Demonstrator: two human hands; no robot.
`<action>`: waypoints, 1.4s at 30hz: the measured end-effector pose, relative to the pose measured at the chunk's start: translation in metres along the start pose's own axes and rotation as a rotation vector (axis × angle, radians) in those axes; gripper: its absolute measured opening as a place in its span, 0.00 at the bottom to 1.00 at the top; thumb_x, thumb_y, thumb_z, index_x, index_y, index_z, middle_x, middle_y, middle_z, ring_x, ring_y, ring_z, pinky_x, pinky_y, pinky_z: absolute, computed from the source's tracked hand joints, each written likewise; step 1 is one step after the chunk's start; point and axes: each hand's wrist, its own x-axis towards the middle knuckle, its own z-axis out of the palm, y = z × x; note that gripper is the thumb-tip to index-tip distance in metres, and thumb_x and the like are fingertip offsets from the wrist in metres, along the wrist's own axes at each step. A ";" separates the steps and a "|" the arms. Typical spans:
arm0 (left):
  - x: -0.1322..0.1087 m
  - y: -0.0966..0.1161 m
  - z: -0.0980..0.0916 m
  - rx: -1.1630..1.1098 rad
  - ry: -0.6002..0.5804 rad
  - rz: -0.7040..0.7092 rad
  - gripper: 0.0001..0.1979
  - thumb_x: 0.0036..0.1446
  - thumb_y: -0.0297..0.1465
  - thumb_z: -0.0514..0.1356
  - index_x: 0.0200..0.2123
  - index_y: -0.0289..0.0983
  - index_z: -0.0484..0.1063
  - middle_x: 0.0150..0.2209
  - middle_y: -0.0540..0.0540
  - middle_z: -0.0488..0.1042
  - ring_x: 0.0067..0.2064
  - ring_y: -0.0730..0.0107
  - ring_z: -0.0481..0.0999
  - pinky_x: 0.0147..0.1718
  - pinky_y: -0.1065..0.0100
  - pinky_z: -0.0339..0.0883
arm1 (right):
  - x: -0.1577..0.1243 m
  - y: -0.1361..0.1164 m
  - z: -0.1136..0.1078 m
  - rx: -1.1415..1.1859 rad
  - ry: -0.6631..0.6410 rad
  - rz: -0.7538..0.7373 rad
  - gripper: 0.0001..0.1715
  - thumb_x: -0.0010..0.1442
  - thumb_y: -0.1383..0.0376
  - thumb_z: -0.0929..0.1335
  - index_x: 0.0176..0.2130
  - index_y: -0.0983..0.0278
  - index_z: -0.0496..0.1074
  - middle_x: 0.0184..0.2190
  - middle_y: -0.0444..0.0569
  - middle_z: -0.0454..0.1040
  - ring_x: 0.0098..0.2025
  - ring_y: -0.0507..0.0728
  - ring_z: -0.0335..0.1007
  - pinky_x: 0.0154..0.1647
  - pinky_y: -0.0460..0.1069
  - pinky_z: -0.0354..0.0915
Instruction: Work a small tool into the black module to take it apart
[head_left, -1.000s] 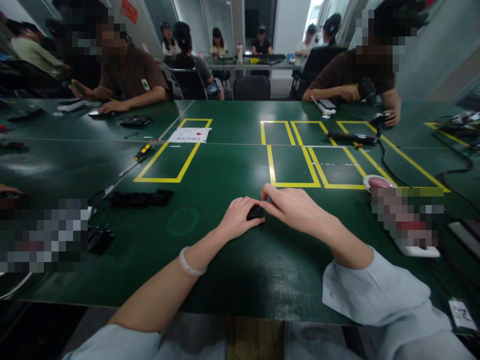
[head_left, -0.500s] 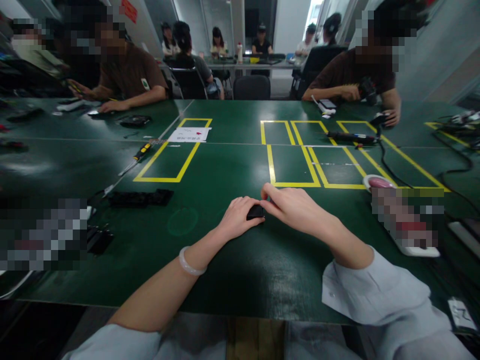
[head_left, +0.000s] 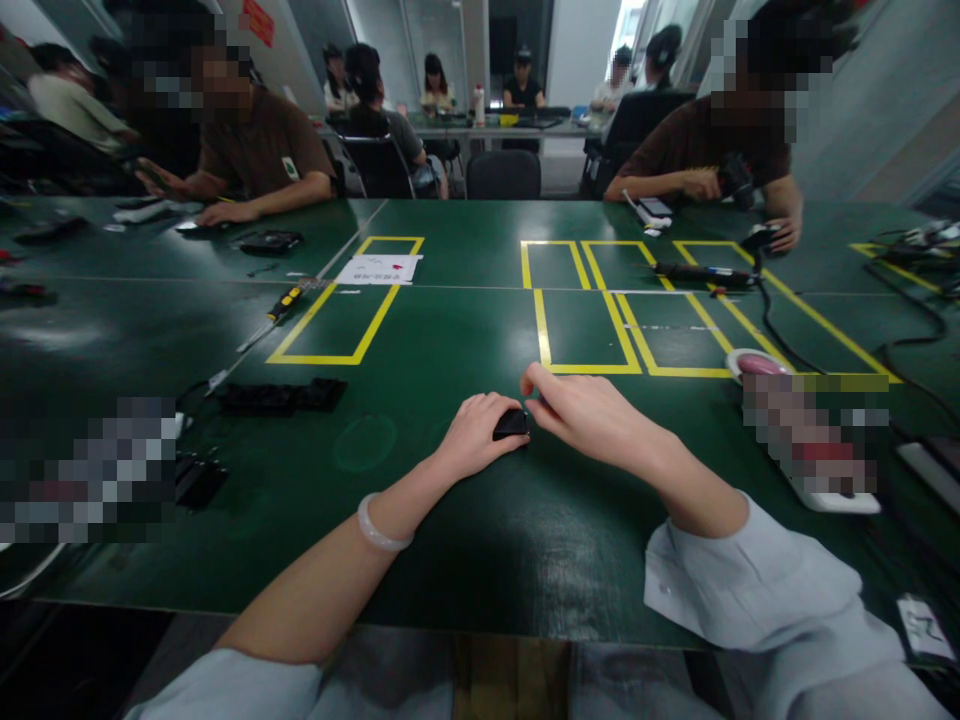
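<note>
My left hand (head_left: 480,434) rests on the green table, its thumb and fingers gripping a small black box-like piece (head_left: 511,424). Part of that piece is covered by the fingers, so its exact kind does not show. Just to the right is my right hand (head_left: 581,405), with its index finger bent towards the thumb near the piece's right edge. A narrow gap shows between this hand and the piece. Anything between the right fingertips is too small or too hidden to make out.
Long black parts (head_left: 281,396) and black pieces (head_left: 199,480) lie to the left, near a yellow-and-black screwdriver (head_left: 285,302). Yellow tape outlines (head_left: 592,369) mark the table. A corded black tool (head_left: 705,275) and a white tray (head_left: 840,503) are at right. Co-workers sit opposite.
My right hand has shifted slightly right, away from the black piece, so more of that piece shows. My left hand keeps its grip in the same place.
</note>
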 end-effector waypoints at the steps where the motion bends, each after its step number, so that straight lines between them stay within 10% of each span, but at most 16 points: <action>1: 0.000 0.000 0.000 0.002 -0.001 0.000 0.18 0.57 0.45 0.60 0.45 0.40 0.68 0.42 0.46 0.71 0.46 0.59 0.69 0.50 0.57 0.61 | 0.000 0.000 0.000 0.001 -0.004 0.004 0.13 0.68 0.59 0.57 0.45 0.63 0.62 0.29 0.46 0.74 0.29 0.54 0.69 0.25 0.46 0.47; 42: 0.001 -0.002 0.003 0.024 0.004 0.008 0.19 0.57 0.45 0.60 0.45 0.39 0.67 0.41 0.46 0.71 0.45 0.59 0.70 0.49 0.57 0.61 | 0.002 -0.002 0.000 -0.024 -0.037 0.012 0.14 0.68 0.57 0.55 0.42 0.62 0.63 0.27 0.45 0.73 0.27 0.54 0.67 0.25 0.46 0.45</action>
